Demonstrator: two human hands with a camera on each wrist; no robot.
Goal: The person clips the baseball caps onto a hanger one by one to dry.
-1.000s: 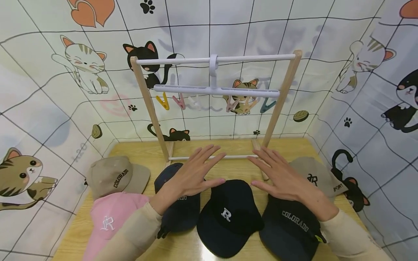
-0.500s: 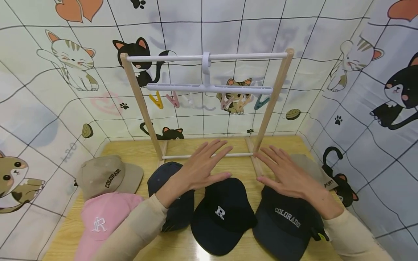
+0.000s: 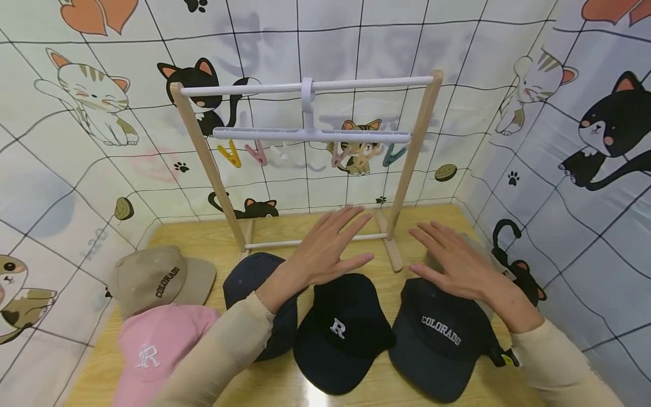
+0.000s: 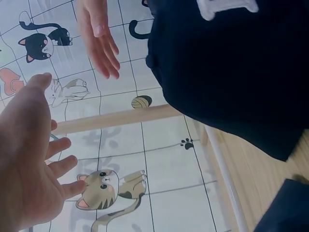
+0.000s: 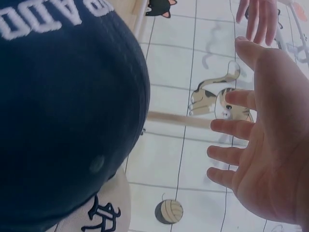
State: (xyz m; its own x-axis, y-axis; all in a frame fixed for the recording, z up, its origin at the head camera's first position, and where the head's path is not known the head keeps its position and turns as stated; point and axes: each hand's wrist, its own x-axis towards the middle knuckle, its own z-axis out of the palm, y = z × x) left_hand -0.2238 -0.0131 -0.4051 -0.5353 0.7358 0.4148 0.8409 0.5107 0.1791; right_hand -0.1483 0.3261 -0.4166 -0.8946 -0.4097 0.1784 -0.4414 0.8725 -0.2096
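My left hand [image 3: 325, 251] hovers with spread, straight fingers above the gap between a navy cap [image 3: 254, 277] and a black cap with a white R [image 3: 346, 339]. Holding nothing either, my right hand [image 3: 458, 265] is spread over a dark grey COLORADO cap [image 3: 437, 333]. It partly covers a light beige cap [image 5: 118, 193], whose dark embroidered letters show in the right wrist view. Farther left lie a beige COLORADO cap [image 3: 150, 280] and a pink cap [image 3: 155, 342]. Both wrist views show palms with nothing in them.
Behind the caps stands a wooden rack [image 3: 418, 141] with white rods. From its top rod hangs a white hanger [image 3: 310, 134] carrying several coloured clips, among them a yellow clip [image 3: 230, 154]. Cat-print cloth [image 3: 285, 51] surrounds the wooden table [image 3: 427, 213].
The head view has turned slightly right, so rack and caps appear shifted left. Both hands have drifted a little right relative to the rack; neither has taken hold of anything.
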